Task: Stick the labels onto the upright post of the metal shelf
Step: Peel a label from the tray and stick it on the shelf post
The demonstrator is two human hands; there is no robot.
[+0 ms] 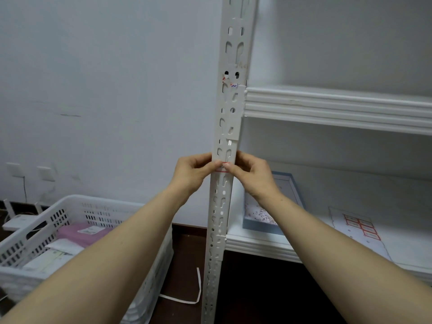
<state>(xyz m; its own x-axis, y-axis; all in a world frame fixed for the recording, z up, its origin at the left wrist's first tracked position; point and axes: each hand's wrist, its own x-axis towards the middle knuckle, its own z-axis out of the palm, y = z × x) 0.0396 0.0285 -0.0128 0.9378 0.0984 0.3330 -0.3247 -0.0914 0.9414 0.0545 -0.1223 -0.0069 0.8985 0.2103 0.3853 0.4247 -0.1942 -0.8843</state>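
Note:
A white slotted upright post (230,106) of the metal shelf runs from top to bottom in the middle of the head view. A small white label with a red border (223,166) lies flat against the post at mid height. My left hand (192,173) presses its left end with the thumb, fingers curled. My right hand (251,175) presses the label's right end with thumb and fingertips, partly covering it. Higher up the post carries another label with red and blue marks (232,84). A sheet of red-bordered labels (361,226) lies on the lower shelf at the right.
White shelf boards (339,108) reach right from the post. A blue-rimmed tray (264,226) with small specks sits on the lower shelf. A white plastic crate (77,209) with pink cloth and papers stands at the lower left. A white strip (198,291) lies on the dark floor.

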